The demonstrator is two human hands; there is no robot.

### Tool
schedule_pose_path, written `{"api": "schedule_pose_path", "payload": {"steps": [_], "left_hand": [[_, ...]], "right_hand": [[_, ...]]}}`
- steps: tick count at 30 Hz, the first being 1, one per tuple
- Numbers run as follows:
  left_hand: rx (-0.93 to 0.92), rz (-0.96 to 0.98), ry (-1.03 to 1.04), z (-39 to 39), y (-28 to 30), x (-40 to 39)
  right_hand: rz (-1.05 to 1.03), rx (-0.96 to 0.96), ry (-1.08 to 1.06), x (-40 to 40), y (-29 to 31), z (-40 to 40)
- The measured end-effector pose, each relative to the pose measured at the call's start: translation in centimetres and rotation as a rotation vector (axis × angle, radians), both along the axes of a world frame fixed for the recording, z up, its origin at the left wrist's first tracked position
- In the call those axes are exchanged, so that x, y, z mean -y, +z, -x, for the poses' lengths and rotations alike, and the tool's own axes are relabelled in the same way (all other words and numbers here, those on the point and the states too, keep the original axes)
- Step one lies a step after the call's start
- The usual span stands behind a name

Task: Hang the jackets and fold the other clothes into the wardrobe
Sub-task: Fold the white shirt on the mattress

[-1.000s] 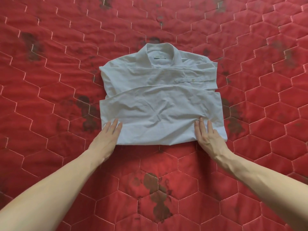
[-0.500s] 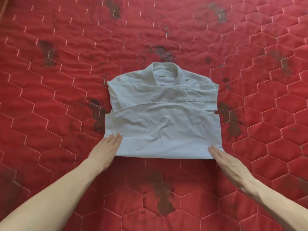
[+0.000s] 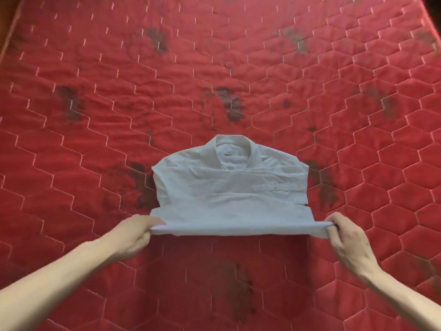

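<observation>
A folded white collared shirt (image 3: 229, 187) lies on the red quilted bed cover, collar pointing away from me. My left hand (image 3: 133, 232) pinches the near left corner of the shirt, thumb on top and fingers curled beneath. My right hand (image 3: 346, 237) grips the near right corner in the same way. The shirt's near edge is lifted a little off the cover and stretched between both hands; the far part with the collar still rests flat.
The red quilted bed cover (image 3: 95, 115), with hexagon stitching and dark flower patches, fills the view. Its left edge (image 3: 9, 41) and far right corner (image 3: 429, 20) border dark floor. No wardrobe or other clothes are in sight.
Both hands went from lying flat with straight fingers beside the shirt's near edge to pinching its two near corners, and the edge has risen. The view has tilted up, showing more bed.
</observation>
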State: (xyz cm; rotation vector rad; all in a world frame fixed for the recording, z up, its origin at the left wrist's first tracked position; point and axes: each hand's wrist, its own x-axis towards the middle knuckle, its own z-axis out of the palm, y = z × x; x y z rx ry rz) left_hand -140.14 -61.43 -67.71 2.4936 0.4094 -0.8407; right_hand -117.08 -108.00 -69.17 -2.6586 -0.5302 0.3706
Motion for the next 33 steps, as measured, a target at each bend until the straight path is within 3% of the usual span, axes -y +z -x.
{"api": "schedule_pose_path", "payload": {"steps": [4,14,19,24,30,33], "left_hand": [[0.111,0.133,0.334,-4.0,1.6,-2.4],[0.391,0.236,0.865,-9.9,-3.7,-7.2],[0.469,0.237,1.006,-12.8,-7.0,-7.4],[0.555,0.113,1.024,-16.6,-9.9,-8.0],[0.448,0.049,1.075,-20.4,-13.3,-9.5],[0.419,-0.155,1.168,-20.8,-13.8,-8.2]], "right_hand": [[-0.147,0.033,-0.010,-2.2,-0.1,-3.1],[-0.281,0.080,-0.122,-8.7,-3.7,-13.1],[-0.298,0.004,-0.305,-11.7,-6.1,-17.2],[-0.303,-0.010,-0.370,-14.2,-8.7,-20.3],[-0.166,-0.069,-0.433,-15.7,-11.7,-22.2],[0.099,0.109,-0.358,-16.2,-12.4,-20.9]]}}
